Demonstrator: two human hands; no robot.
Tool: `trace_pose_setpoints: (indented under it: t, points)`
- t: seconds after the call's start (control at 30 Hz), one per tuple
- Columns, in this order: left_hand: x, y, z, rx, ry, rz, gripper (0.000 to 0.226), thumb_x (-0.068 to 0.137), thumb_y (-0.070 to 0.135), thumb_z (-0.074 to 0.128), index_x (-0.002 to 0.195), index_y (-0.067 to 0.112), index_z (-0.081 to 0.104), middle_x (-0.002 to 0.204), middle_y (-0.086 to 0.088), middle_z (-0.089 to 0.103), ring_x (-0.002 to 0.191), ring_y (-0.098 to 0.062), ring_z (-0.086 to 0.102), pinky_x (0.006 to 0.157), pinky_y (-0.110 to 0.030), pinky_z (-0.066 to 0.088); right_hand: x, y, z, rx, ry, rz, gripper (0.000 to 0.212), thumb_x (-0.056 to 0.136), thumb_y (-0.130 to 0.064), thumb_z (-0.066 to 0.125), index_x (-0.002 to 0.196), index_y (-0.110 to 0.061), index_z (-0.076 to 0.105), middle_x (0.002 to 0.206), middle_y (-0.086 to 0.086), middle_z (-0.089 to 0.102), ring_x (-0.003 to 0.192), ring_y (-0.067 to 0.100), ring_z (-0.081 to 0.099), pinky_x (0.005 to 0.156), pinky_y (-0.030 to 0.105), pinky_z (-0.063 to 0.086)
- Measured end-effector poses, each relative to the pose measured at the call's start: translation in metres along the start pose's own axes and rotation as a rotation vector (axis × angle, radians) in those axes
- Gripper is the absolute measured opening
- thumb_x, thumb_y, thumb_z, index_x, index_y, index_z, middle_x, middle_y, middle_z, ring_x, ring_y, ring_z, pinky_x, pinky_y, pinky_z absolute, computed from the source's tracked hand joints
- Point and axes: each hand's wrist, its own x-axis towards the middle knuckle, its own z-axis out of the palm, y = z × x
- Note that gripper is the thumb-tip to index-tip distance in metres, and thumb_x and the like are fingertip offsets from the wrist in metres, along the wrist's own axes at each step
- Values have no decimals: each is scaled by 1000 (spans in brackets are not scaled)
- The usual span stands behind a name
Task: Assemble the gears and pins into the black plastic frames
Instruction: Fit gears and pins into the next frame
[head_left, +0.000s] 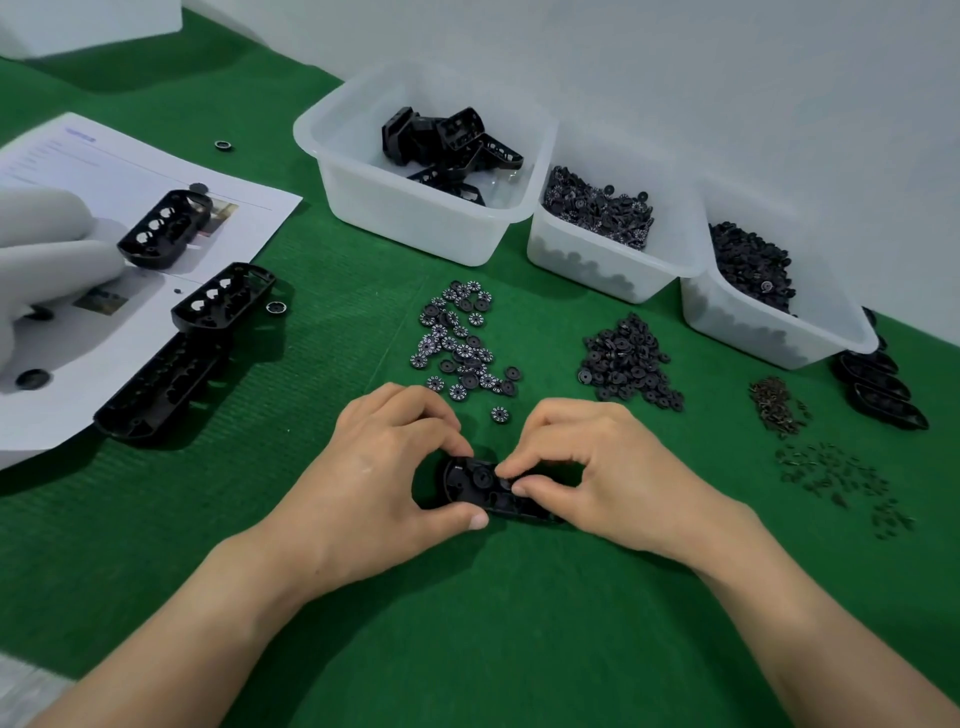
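Left hand (384, 467) gripped black frame (475, 486) by its end, right hand (597, 467) pinched its middle, low on counter (467, 623). Behind: large bin (332, 171) held spare frames (452, 145); middle bin (582, 260), numbered gears (597, 208); right bin (753, 338), dark discs (750, 260).

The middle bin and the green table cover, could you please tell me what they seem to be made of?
Middle bin: looks like translucent white plastic, smooth with a soft sheen; the dark parts inside show dimly through its front wall. Green table cover: probably felt-like or short-pile fabric, matte, with fine ribbed lines; the exact fibre cannot be told.
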Motion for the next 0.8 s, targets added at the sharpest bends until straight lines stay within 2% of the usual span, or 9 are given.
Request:
trace_pose_setpoints:
  t: [0.1,0.17,0.23,0.3,0.37,0.43,0.57,0.8]
  points:
    - [0,0,0,3,3,2,44,62,58,66,93,27,65,103,15,49,105,-4,42,97,-25,26,1,1,-1,19,-34,-6,14,74,-12,74,85,-21,75,82,-6,65,73,10,60,68,36,50]
    - [0,0,0,2,5,1,42,62,56,68,92,27,65,103,15,49,104,-4,42,97,-25,26,3,5,-5,94,-42,19,15,74,-13,74,85,-23,74,79,-8,65,70,5,59,66,24,49]
    - [0,0,0,1,-1,1,43,62,57,67,93,27,65,103,16,49,105,-3,41,96,-22,24,8,11,-5,139,40,83,14,76,-14,72,87,-24,71,74,-9,64,63,3,56,60,14,44]
    - [0,0,0,4,-7,3,44,62,57,66,94,27,64,104,17,49,105,-2,40,95,-20,22,16,17,0,62,121,141,16,80,-16,68,93,-25,70,72,-10,60,57,3,49,60,14,40]
    - [0,0,0,5,-7,1,43,62,56,67,94,27,64,104,16,49,105,-2,40,95,-20,22,24,18,8,-36,125,156,18,82,-18,67,97,-26,70,74,-10,56,57,0,44,64,21,41]
    - [0,0,-1,6,-4,-1,43,62,55,69,94,27,64,104,16,49,105,-3,40,95,-20,22,28,16,11,-52,121,147,14,80,-16,69,91,-24,69,73,-9,55,58,-1,43,65,27,44]
    - [0,0,0,4,-1,-1,43,62,55,69,94,27,65,104,16,49,105,-4,41,97,-23,25,19,19,5,35,107,160,21,73,-4,72,76,-23,64,74,-11,57,62,3,49,58,14,39]
    - [0,1,0,6,-2,2,42,63,54,70,94,27,64,104,15,49,106,-4,40,97,-24,25,10,21,4,49,89,184,17,75,-12,74,91,-19,71,81,-6,59,64,6,52,60,10,40]
